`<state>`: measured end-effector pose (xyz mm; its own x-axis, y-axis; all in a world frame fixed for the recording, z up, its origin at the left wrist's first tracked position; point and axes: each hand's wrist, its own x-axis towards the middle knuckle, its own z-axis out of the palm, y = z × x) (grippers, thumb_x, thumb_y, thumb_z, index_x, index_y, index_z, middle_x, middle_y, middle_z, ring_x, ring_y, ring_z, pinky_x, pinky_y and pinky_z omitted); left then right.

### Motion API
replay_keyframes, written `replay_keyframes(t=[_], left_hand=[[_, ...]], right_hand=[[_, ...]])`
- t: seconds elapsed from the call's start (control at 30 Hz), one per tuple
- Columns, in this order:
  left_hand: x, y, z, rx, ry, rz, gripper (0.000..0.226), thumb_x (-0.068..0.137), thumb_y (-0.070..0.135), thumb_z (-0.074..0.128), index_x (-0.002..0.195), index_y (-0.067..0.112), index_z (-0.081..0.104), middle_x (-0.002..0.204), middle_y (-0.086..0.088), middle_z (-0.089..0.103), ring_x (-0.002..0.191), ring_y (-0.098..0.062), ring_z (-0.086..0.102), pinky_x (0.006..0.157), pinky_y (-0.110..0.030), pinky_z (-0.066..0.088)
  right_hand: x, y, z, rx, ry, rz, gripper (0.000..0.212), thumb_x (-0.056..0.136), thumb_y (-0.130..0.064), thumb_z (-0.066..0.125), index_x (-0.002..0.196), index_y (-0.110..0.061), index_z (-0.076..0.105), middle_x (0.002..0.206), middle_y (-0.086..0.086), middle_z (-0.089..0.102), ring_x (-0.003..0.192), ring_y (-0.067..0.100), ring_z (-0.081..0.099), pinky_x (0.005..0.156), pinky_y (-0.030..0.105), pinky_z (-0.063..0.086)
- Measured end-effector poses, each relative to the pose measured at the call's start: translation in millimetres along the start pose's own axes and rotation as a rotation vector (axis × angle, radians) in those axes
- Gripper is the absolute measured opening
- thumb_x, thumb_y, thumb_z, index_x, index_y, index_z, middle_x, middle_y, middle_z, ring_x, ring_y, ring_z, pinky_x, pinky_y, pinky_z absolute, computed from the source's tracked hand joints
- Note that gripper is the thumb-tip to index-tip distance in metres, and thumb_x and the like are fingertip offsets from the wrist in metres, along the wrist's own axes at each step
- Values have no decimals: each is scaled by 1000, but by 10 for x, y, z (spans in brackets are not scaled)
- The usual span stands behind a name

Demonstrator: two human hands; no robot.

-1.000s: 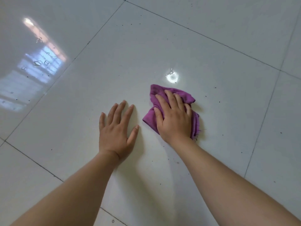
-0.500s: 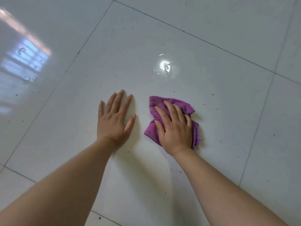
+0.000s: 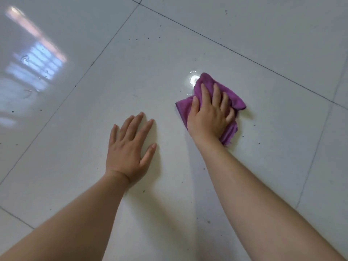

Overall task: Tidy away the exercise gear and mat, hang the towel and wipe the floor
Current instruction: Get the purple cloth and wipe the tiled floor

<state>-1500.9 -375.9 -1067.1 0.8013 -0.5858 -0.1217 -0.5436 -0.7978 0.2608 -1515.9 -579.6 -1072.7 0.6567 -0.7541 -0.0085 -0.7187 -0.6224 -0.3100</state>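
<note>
**Pressing palm-down, the right hand (image 3: pixel 209 115) brings the crumpled purple cloth (image 3: pixel 235 99) to the wet patch**

The fingers lie nearly straight and spread across the top of the cloth. The thumb runs along its near-left edge, so the hand bears down on the fabric more than it clutches it. The left hand (image 3: pixel 130 149) rests flat on the glossy white tiled floor (image 3: pixel 150 72), fingers extended and holding nothing, apparently as a prop for the person's weight.

Half a second ago the cloth sat short of the small shiny puddle (image 3: pixel 192 80), with bare tile between them. Now the far corner of the cloth touches the puddle's near edge and covers part of it. The right hand has also moved away from the left, which has stayed planted. This suggests the floor-wiping step is under way and the stroke has just reached the water. A bright rim of the puddle shows beyond the cloth, so the spot is probably not yet dry.

The stroke has open tile on every side. Dark grout lines (image 3: pixel 244 55) cross beyond the puddle and well off to the right, flush with the surface and unlikely to snag the fabric. Dark specks (image 3: pixel 204 168) dot the tile near both arms and further out, so more passes look necessary. A bright window reflection (image 3: pixel 35 61) lies far left, where droplets may also sit, though that is hard to tell.
</note>
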Motion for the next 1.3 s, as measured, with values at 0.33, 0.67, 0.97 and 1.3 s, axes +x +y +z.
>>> replay_keyframes(t=[0.33,0.67,0.97,1.3], left_hand=[[2,-3,-15,-14,-1,-6,62,87,54,26,146,35,22,156,7,17,143,-15,10,115,-40,2],[10,26,-21,-11,-7,-7,61,88,53,26,146,35,22,156,6,18,143,-16,11,116,-42,4],[414,92,-147,-21,80,-146,60,91,49,25,147,31,17,154,-2,20,143,-22,11,115,-48,6],[573,42,-21,-32,106,-217,61,89,52,23,147,31,18,156,3,15,144,-15,4,117,-42,-3]], right_hand=[[-431,263,22,-53,1,-446,40,92,-43,38,129,-31,51,140,-3,47,127,23,43,97,40,24],[-385,217,-8,-55,-12,-556,40,91,-41,39,126,-29,54,139,-1,49,125,24,45,94,39,25],[-442,217,17,-51,16,-305,43,93,-44,35,131,-32,49,142,-2,45,128,24,42,96,40,24],[-201,96,67,-72,75,-221,42,93,-43,40,132,-30,48,144,0,42,131,25,37,94,41,22]])
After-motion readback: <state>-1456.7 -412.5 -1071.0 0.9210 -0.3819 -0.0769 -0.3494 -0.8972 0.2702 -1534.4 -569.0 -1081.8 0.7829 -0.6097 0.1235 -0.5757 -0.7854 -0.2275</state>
